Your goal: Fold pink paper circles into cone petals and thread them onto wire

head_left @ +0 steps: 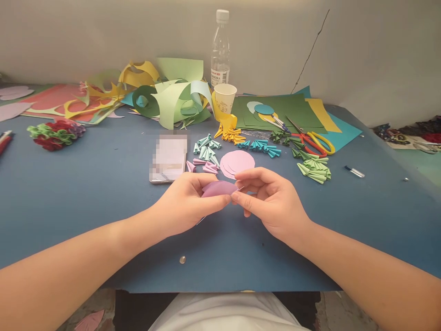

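Note:
Near the middle of the blue table (86, 197), my left hand (193, 197) holds a purple paper piece (219, 188) between thumb and fingers. My right hand (268, 197) pinches the right edge of that paper, its thumb meeting the left thumb. A thin stick shows beneath my left hand, and a thin tip pokes out at the paper's right end. Just beyond the hands lie pink paper circles (237, 163) and small pink cones (209, 168). To the left is a phone (168, 156) with a blurred screen.
Light blue (207, 151), yellow (232, 135), teal (263, 147) and green cones (314, 169) lie beyond the hands. Behind them are a paper cup (225, 97), a bottle (220, 50) and paper scraps (175, 99). Scissors (310, 143) lie right; a ruffled paper ball (56, 134) sits left.

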Available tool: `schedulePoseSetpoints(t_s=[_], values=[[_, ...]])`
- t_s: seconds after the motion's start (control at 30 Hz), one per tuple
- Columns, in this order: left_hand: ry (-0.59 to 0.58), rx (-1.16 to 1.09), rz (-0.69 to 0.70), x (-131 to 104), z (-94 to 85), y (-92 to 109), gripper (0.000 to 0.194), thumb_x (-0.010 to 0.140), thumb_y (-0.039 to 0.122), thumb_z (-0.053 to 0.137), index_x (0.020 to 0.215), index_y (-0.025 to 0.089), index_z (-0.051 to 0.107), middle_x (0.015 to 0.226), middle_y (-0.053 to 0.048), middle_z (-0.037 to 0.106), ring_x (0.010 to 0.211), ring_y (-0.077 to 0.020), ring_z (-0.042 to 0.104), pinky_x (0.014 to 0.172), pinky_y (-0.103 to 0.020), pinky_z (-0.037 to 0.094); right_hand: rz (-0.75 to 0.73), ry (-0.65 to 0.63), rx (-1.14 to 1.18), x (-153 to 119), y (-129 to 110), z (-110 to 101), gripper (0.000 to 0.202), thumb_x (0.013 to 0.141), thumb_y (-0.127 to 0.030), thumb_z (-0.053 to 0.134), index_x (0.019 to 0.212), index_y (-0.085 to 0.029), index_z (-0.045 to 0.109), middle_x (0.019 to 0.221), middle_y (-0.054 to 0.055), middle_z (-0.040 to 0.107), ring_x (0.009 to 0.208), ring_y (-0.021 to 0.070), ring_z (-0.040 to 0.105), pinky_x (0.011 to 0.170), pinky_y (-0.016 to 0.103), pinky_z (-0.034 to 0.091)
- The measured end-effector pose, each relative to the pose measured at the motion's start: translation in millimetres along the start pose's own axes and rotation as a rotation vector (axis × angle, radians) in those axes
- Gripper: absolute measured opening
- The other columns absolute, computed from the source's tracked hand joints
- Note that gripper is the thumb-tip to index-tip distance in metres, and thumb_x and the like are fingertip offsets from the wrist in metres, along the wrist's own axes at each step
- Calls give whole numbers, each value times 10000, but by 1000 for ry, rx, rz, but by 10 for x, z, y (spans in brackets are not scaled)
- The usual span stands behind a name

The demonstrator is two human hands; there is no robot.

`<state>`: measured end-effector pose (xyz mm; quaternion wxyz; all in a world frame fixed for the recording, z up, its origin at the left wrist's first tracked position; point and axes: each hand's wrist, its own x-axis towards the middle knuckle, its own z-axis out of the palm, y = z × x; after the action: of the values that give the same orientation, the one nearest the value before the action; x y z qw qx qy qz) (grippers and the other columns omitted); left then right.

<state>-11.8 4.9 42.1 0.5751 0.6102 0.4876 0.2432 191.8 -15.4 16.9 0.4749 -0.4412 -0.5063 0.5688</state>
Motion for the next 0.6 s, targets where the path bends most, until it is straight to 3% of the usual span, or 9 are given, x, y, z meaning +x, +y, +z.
schedulePoseSetpoints(t_s=[0.17,0.33,0.6], values=[[75,80,68,-26,49,17,335,772,253,724,586,178,456,580,65,354,576,-82,320,503,-232,239,50,19,80,7,-20,20,356,695,-273,936,998,-193,766,844,28,712,732,161,681,512,235,558],[78,110,46,-40,49,37,232,777,247,709,628,168,549,583,65,385,572,-85,343,495,-232,256,70,-16,134,13,-40,27,294,716,-238,915,969,-181,777,768,16,715,651,135,651,527,252,554],[-20,-27,-53,8,-4,-8,295,827,371,752,687,162,600,609,51,424,570,-91,358,497,-241,248,33,-47,89,20,-68,15,232,761,-225,884,964,-189,777,695,-14,670,598,117,623,553,261,561]])
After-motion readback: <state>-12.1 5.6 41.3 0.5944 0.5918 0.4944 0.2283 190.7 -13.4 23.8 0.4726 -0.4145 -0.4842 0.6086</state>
